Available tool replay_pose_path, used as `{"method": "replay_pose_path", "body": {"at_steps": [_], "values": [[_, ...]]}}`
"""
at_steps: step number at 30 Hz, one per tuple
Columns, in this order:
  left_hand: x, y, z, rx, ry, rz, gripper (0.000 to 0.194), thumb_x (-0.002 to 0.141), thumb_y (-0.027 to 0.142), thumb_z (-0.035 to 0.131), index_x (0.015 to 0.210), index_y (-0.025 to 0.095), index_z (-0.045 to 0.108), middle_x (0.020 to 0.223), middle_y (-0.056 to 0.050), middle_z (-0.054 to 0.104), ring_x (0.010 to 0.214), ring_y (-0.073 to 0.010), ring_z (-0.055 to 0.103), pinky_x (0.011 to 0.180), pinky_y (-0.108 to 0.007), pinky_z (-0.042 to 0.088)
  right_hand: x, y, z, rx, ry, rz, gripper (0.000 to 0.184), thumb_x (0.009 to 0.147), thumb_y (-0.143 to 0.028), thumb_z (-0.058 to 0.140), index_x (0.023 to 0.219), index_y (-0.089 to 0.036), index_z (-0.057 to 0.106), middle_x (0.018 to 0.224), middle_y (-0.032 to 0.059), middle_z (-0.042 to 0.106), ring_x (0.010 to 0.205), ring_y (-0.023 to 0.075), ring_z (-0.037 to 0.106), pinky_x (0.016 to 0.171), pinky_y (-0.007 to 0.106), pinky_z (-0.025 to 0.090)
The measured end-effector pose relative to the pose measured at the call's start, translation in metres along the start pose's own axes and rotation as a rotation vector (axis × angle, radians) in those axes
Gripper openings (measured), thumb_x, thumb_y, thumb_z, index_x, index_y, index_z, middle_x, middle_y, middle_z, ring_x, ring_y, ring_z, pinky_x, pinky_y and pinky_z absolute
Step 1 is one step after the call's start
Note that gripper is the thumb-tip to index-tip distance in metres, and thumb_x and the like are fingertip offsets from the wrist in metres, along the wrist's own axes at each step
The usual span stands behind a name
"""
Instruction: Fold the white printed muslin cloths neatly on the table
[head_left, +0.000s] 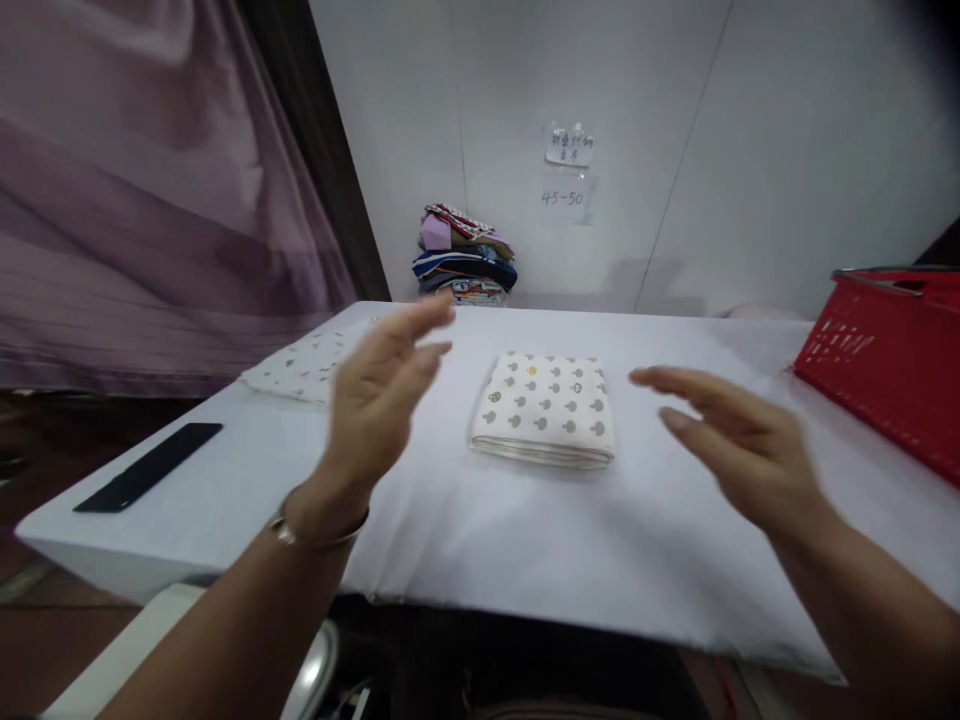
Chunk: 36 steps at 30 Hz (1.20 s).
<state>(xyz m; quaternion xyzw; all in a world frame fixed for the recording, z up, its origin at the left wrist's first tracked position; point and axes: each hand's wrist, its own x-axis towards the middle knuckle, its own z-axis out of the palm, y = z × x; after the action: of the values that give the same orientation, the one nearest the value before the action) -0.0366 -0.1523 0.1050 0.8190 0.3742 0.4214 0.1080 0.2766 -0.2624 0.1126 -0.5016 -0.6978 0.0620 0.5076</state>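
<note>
A white cloth with grey printed shapes (546, 405) lies folded into a neat, layered square on the table. My left hand (382, 395) is raised to the left of it, fingers stretched and thumb apart, holding nothing. On the cloth's other side my right hand (739, 440) hovers over the table, also empty, its thumb and fingers apart. Neither hand touches the folded cloth. Partly behind my left hand, a second white cloth with small dark prints (296, 368) lies flat at the table's left side.
The table (480, 540) wears a white cover. A dark flat strip (150, 467) rests near its left edge. At the right stands a red basket (885, 360). Several folded fabrics form a stack (466, 258) by the wall, below two paper signs (568, 172). A pinkish curtain (150, 200) hangs at left.
</note>
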Motion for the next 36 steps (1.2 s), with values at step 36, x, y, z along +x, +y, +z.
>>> {"method": "replay_pose_path", "body": {"at_steps": [36], "values": [[-0.018,-0.048,0.121,0.389,-0.455,0.374,0.021,0.086,0.004,0.04,0.09,0.017,0.055,0.088,-0.005,0.057,0.082,-0.0172,0.049,0.074,-0.031,0.039,-0.023,0.098,0.11,-0.478,-0.347,-0.25,0.021,0.091,-0.016,0.042,0.086,-0.017,0.063,0.082,0.0072,0.061,0.077,0.0183,0.052,0.069,0.03,0.038]]}}
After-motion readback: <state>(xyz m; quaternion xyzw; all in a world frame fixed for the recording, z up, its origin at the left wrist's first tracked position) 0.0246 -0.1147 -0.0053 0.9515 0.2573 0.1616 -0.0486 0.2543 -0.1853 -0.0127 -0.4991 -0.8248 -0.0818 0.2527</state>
